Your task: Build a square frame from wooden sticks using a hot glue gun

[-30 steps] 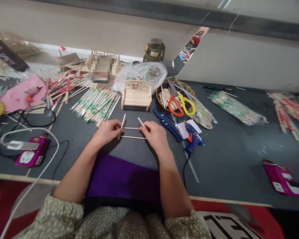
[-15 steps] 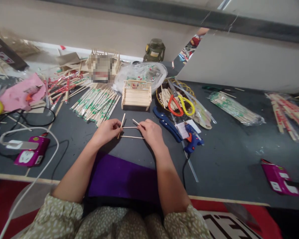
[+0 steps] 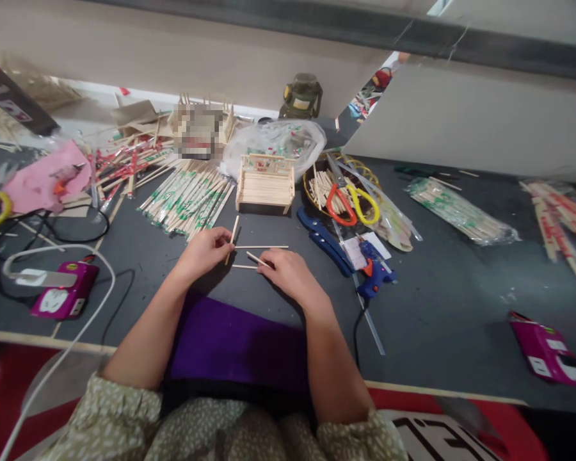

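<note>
My left hand (image 3: 210, 248) is closed on a thin wooden stick (image 3: 235, 228), pinched at fingers and thumb. A longer stick (image 3: 264, 247) runs to the right from those fingertips; I cannot tell if it is joined to the held one. My right hand (image 3: 290, 272) pinches a short wooden stick (image 3: 252, 257) that points up and left. Below it another wooden stick (image 3: 242, 266) lies crosswise, its right part hidden by the right hand. Just beyond both hands stands a small bench (image 3: 265, 186) built of such sticks.
Wrapped chopsticks (image 3: 185, 198) lie at left. A basket (image 3: 312, 208) holds short sticks and scissors (image 3: 340, 202). Nearby are a blue cutter-like tool (image 3: 329, 246) and a corded blue glue gun (image 3: 375, 272). Purple boxes (image 3: 64, 291) with cables sit at the sides.
My right hand has slid down and toward me with its short stick, off the upper crosswise stick, whose right end now shows. My left hand keeps its grip. The view has shifted slightly.
</note>
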A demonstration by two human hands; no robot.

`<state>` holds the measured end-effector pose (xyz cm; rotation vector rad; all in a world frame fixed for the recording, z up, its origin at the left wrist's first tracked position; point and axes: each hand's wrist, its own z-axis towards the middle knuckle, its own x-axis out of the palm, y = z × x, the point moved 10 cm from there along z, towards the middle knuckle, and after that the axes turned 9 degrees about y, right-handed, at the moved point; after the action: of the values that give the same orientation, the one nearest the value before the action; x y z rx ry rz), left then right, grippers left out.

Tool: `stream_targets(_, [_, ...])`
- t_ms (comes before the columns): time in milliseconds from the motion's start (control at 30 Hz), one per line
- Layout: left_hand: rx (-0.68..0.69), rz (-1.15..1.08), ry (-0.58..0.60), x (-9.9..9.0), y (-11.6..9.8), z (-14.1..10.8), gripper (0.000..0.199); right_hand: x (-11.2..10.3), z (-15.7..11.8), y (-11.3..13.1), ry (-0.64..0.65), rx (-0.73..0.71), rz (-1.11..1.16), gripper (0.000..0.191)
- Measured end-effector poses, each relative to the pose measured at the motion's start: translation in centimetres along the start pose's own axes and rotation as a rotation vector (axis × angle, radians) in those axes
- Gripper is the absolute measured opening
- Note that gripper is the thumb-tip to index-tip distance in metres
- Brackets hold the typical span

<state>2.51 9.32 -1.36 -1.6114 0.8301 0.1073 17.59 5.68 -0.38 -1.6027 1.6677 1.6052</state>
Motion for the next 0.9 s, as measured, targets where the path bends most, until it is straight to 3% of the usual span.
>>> stream_targets(267, [-0.021, -0.015, 0.019, 0.1, -0.2, -0.2, 0.011, -0.4, -0.3, 0.1, -0.007, 0.004, 0.078, 0.009])
stream_targets(367, [-0.023, 0.006, 0.013, 0.0, -0.1, -0.2, 0.009, -1.9, -0.2, -0.4, -0.132, 0.013, 0.114, 0.008])
stream_targets(467, [-0.024, 0.014, -0.006, -0.2, 0.0, -0.1, 0.01, -2.7, 0.2, -1.2, -0.24, 0.069, 0.024, 0.012])
stream_targets(633, [-0.016, 0.019, 0.003, 0.0, 0.0, -0.1, 0.01, -1.8, 1.0, -1.9, -0.202, 0.122, -0.113, 0.018])
stream_targets(900, [0.008, -0.01, -0.005, 0.0, -0.1, 0.0, 0.009, -2.5, 1.1, -2.6, -0.291, 0.156, -0.133, 0.02])
